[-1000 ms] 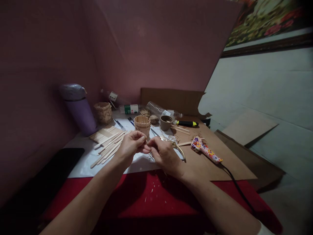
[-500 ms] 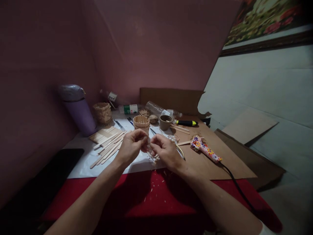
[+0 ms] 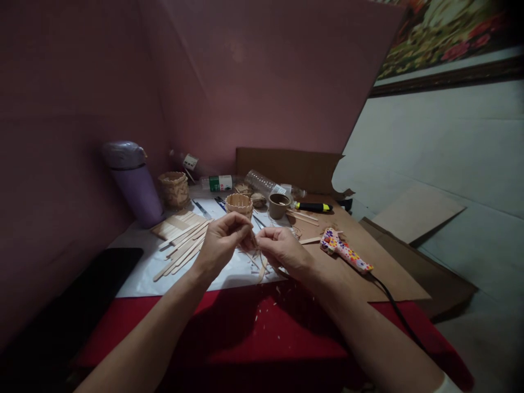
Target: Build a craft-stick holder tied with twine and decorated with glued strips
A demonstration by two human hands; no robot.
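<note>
- Between the two hands, above the paper (image 3: pixel 141 281), is a thin strand (image 3: pixel 256 245); its ends are too fine to follow.
- Left hand (image 3: pixel 223 236): thumb and forefinger meet, the grip seemingly pinching the strand.
- Right hand (image 3: pixel 282 248): grip likewise pinched on it, fingertips just beside the left's.
- Below, loose strips (image 3: pixel 262 270) lie on the paper.
- Just beyond, the near cup (image 3: pixel 238 203) stands upright, partly hidden by the left hand.
- Done, by its looks: the far cup (image 3: pixel 173 191), with patterned sides and scalloped rim. Left, I judge: the strand in hand, and sticks (image 3: pixel 186 255) lying loose.
- On the right of the counter (image 3: pixel 221 338), a glue gun (image 3: pixel 346 254) lies on cardboard (image 3: pixel 356 229).
- Against half a second ago, the right hand now hides the gold ring that showed beside it; cups and sticks have stayed put.
</note>
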